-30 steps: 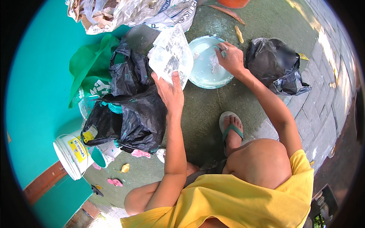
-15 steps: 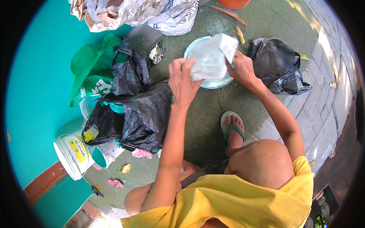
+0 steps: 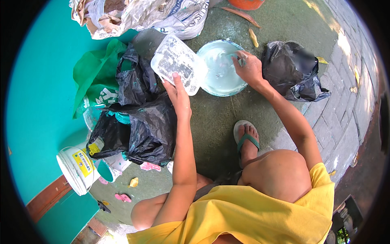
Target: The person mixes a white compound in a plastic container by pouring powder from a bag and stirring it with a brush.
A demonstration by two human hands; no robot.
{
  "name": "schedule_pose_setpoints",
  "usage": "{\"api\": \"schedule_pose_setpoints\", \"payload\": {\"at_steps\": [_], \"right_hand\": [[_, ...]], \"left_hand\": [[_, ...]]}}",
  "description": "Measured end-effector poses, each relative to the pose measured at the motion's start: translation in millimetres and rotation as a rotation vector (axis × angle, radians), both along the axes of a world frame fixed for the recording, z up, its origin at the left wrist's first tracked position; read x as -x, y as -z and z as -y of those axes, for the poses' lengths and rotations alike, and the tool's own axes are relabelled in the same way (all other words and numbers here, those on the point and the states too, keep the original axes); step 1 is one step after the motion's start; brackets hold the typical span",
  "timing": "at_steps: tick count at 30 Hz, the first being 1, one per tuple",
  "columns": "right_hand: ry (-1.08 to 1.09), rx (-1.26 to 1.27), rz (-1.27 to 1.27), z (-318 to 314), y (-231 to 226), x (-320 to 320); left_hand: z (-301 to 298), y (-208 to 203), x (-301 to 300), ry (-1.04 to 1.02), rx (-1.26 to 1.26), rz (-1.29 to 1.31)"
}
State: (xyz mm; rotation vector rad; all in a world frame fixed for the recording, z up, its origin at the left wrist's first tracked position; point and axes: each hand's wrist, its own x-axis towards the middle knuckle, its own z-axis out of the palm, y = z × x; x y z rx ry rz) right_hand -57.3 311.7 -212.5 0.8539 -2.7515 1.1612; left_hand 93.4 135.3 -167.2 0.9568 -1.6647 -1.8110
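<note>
My left hand [image 3: 178, 96] grips a translucent white rectangular plastic container [image 3: 178, 61] by its near edge, thumb on top. Patches of whitish residue cover the panel facing up. The container is tilted, held just left of a round basin [image 3: 232, 90] with a pale whitish-green coating, and overlaps its left rim. Over the right side of that basin, my right hand [image 3: 250, 70] has its fingers curled together. A small greenish bit shows at its fingertips, too small to name.
Black plastic bags [image 3: 156, 130] and a green bag [image 3: 95, 73] stand on the left, near a white bucket [image 3: 77, 168]. Another black bag [image 3: 280, 69] sits right of the basin. A large white sack [image 3: 162, 18] and an orange bucket [image 3: 247, 3] lie beyond.
The container has moved left and turned, from over the basin to beside it. My right hand has let go of it and sits lower-left over the basin, whose inside is now visible.
</note>
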Motion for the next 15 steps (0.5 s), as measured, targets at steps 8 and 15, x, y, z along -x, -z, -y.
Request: {"api": "schedule_pose_setpoints", "payload": {"at_steps": [8,15], "right_hand": [[-0.305,-0.074,-0.115,-12,-8,-38],[-0.125,-0.123,-0.357,-14,-19,1]], "left_hand": [[15,3,-9,-0.143,-0.04,0.083],[20,4,19,-0.129,-0.262,0.077]]}}
